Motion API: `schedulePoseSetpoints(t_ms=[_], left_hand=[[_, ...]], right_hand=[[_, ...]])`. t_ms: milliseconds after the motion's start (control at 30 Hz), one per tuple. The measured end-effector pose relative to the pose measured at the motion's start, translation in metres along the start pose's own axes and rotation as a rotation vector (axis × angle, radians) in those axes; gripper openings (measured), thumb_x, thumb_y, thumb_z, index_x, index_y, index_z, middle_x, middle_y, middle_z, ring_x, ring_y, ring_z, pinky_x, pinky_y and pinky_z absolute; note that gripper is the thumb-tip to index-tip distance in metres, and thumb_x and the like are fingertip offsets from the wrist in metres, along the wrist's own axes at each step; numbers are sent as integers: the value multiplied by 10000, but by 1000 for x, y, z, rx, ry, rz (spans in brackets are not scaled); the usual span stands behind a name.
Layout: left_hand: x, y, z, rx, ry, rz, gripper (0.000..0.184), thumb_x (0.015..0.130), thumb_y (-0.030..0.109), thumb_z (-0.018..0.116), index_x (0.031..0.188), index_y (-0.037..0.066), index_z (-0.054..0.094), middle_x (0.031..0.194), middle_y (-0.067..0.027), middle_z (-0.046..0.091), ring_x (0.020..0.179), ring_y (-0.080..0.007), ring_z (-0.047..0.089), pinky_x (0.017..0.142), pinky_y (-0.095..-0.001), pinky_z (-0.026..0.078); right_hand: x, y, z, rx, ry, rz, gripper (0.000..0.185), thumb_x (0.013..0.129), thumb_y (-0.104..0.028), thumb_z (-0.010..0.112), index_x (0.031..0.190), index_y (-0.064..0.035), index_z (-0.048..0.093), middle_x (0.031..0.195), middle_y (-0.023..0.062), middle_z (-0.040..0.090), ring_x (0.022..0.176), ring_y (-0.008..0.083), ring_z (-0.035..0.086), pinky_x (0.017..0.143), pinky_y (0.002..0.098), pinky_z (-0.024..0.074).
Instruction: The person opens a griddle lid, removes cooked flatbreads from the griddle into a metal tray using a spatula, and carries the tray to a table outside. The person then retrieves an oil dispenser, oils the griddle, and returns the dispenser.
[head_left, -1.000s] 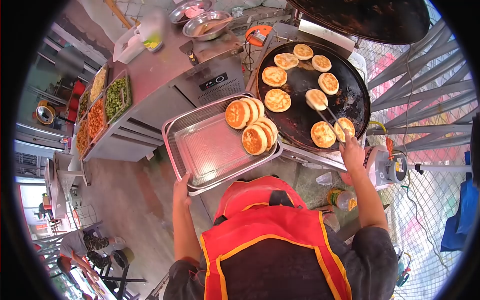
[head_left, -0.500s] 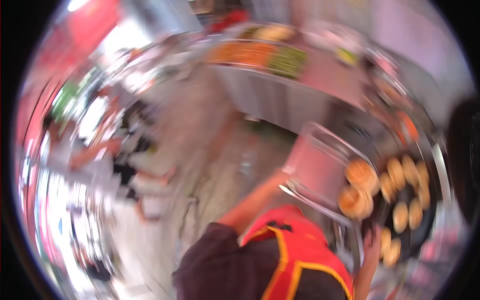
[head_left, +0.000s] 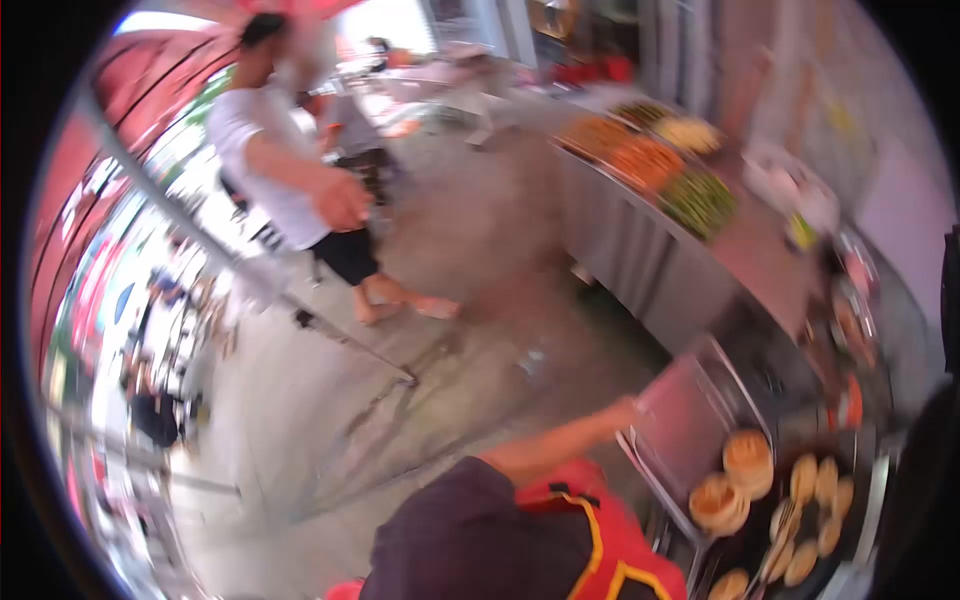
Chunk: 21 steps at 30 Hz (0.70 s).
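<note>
My left hand (head_left: pixel 630 412), partly hidden and blurred, grips the left edge of a shallow metal tray (head_left: pixel 675 415). Two small stacks of round golden flatbreads (head_left: pixel 748 462) sit toward the tray's right end. Beside the tray, several more round flatbreads (head_left: pixel 802 478) lie in a ring on a dark round griddle (head_left: pixel 850 525). What looks like a pair of metal tongs (head_left: pixel 780 535) reaches over the griddle from below. My right hand does not show in the picture.
A metal counter (head_left: pixel 640 255) holds trays of shredded orange food (head_left: pixel 645 162) and chopped green food (head_left: pixel 697 203). On the left, a person in a white shirt (head_left: pixel 250 150) stands with an arm outstretched. A slanted metal pole (head_left: pixel 225 255) crosses the floor area.
The view has swung left, so the tray and griddle sit lower and farther right. My right hand has left the picture. The person in white now shows clearly.
</note>
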<state>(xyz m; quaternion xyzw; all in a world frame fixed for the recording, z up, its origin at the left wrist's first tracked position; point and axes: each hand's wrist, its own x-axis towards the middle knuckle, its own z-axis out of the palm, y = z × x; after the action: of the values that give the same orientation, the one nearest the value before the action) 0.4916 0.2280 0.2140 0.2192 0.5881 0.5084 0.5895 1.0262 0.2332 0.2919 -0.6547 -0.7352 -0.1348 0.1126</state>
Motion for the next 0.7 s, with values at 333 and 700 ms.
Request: schedulePoseSetpoints(t_ms=[333, 700], left_hand=[[42, 82, 6, 127, 116, -122, 271, 812, 164, 618, 956, -61, 572, 865, -110, 619, 756, -202, 615, 670, -326, 507], [36, 75, -13, 96, 94, -135, 271, 836, 120, 569, 1040, -54, 537, 933, -116, 609, 824, -205, 605, 730, -327, 489]], right_hand=[[37, -73, -30, 1622, -541, 1272, 252, 857, -319, 567, 866, -70, 532, 616, 17, 510, 411, 103, 443, 349, 232, 340], [75, -95, 88, 1927, -321, 1371, 206, 834, -279, 604, 931, -107, 544, 624, 29, 516, 430, 116, 442, 361, 228, 342]])
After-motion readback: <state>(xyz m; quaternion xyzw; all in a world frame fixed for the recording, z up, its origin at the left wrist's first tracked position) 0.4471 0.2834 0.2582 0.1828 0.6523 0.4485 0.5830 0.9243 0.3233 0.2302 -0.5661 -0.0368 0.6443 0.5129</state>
